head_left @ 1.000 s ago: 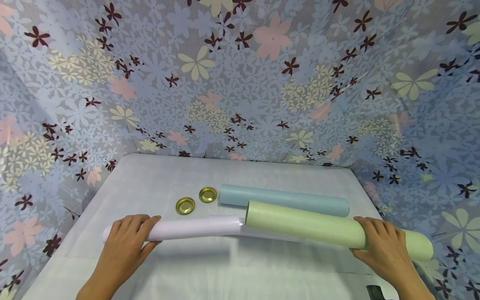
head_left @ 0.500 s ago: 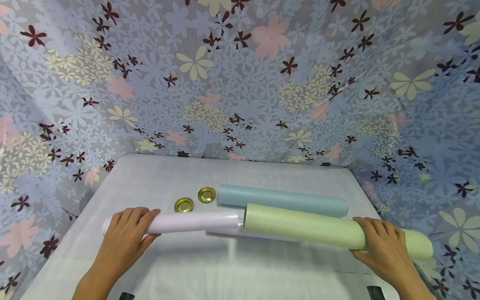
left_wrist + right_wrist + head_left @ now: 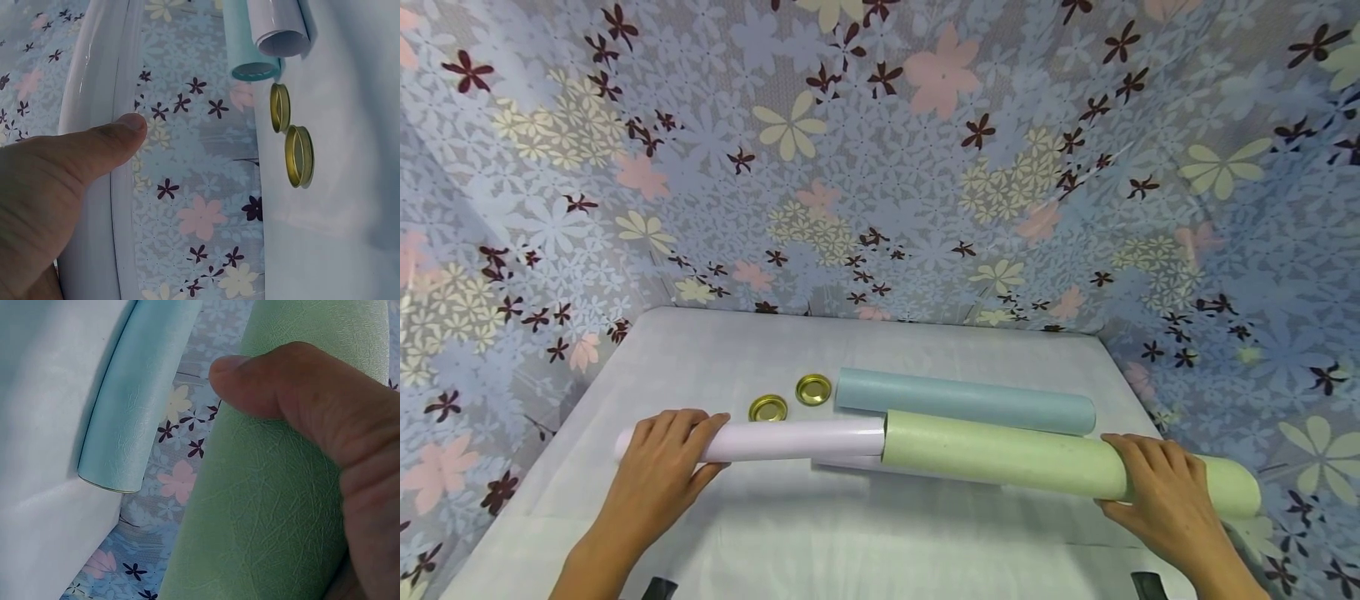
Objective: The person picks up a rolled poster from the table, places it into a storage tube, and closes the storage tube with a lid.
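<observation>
My left hand [image 3: 658, 471] grips a glossy pale lilac roll [image 3: 808, 439] near its left end, thumb along the near side. A wider light green tube [image 3: 1000, 450] is in my right hand [image 3: 1165, 483], fingers over its top near the right end. Both are held above the table in one line. The roll's right end meets the tube's left mouth; how far it reaches inside is hidden. In the left wrist view, a lengthwise edge shows on the held roll [image 3: 94, 206]. The right wrist view shows the green tube [image 3: 262, 506] with textured skin under my thumb.
On the white-covered table [image 3: 880, 542] lie a pale blue tube [image 3: 966, 400] and, partly hidden below the green one, another white roll [image 3: 917, 475]. Two gold round lids [image 3: 813, 389] sit left of the blue tube. A flowered cloth [image 3: 880, 167] hangs behind.
My left hand has raised the lilac roll and then shifted it right, closing the visible gap at the green tube's mouth. The green tube has moved slightly left.
</observation>
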The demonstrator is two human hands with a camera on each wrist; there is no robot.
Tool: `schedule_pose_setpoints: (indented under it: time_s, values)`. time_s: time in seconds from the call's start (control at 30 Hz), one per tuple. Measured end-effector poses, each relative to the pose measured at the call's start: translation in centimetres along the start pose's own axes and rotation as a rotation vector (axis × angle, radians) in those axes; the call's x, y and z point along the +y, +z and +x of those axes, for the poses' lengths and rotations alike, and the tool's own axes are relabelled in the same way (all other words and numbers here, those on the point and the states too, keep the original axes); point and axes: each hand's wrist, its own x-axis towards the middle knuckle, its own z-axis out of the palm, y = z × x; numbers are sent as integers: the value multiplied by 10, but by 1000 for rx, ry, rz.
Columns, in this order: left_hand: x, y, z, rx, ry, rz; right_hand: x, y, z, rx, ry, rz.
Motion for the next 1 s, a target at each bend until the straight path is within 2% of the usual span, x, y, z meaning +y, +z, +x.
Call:
schedule_pose_setpoints:
  time_s: [0.4,0.77,1.0]
  values:
    - [8,3,5,-40,5,6,-5,0,5,31,-19,3]
    - [20,11,11,-57,11,13,-11,0,8,50,-39,7]
    - [29,15,15,-38,17,1,-13,1,8,61,-58,20]
